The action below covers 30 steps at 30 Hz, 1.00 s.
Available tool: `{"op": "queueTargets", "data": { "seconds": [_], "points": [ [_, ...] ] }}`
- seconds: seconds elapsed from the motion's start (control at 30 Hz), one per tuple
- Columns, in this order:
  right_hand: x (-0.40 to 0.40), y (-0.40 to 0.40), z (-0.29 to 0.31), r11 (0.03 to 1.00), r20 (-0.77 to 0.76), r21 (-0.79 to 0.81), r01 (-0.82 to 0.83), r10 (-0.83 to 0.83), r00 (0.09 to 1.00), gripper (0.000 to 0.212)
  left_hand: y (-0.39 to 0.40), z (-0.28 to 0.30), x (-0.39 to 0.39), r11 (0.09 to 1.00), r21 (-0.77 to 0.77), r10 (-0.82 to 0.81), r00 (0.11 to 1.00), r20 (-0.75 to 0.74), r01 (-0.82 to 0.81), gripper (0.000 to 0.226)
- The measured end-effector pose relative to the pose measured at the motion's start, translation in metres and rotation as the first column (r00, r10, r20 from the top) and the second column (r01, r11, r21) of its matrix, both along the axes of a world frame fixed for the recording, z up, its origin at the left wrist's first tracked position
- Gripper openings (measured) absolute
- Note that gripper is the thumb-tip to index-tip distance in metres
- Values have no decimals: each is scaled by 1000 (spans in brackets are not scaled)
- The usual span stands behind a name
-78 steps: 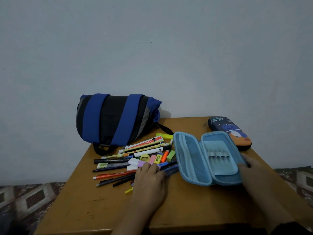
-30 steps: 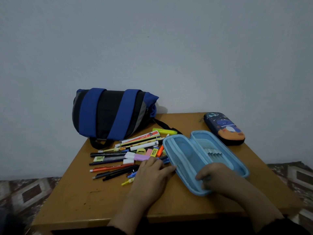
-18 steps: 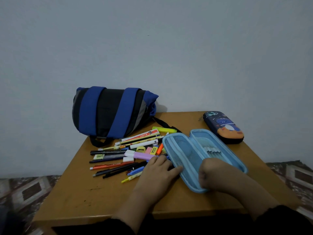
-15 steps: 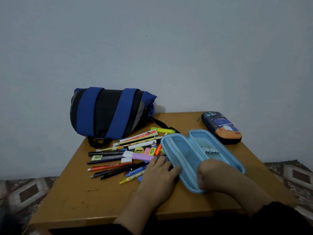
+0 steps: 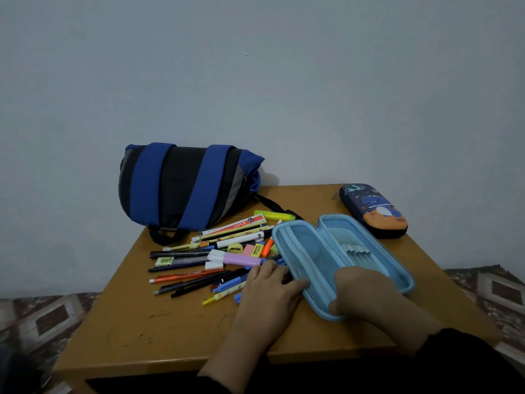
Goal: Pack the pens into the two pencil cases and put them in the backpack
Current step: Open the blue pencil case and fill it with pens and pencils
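The desk point(image 5: 170, 331) is seen as smooth, scuffed wood. The backpack point(image 5: 181, 186) is made of matt cloth. Mesh fabric is shown lining the open blue pencil case point(image 5: 321, 251).

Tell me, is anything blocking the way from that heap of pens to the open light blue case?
Nothing visible does. The open light blue pencil case lies right beside the pile of pens, its mesh half facing up. The left hand rests on the pens at the case's edge; the right hand rests inside the case, covering its near end.
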State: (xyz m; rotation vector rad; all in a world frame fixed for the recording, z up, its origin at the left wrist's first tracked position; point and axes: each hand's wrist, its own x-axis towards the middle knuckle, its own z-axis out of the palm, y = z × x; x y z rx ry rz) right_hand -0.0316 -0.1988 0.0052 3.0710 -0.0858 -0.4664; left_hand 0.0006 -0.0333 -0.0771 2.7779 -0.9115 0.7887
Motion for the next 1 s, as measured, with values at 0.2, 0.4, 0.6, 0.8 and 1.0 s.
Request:
{"op": "queueTargets", "data": {
  "seconds": [0.2, 0.4, 0.6, 0.8, 1.0],
  "points": [
    [2, 2, 0, 996, -54, 82, 35, -31, 998, 25, 2, 2, 1, 1000, -10, 16, 998, -63, -17, 33],
    [18, 9, -2, 990, 55, 133, 37, -45, 997, 24, 2, 5, -1, 1000, -7, 24, 997, -74, -25, 34],
    [56, 11, -3, 971, 172, 238, -6, -36, 985, 29, 3, 4, -1, 1000, -12, 24, 997, -70, -25, 34],
    [94, 17, -3, 969, 164, 245, 17, -59, 985, 29, 2, 1, 0, 999, -46, 7, 999, -49, -9, 31],
    [120, 28, -1, 965, 206, 254, 61, -116, 972, 22, 3, -3, 0, 997, -77, -4, 998, -57, -1, 25]
  ]
}}
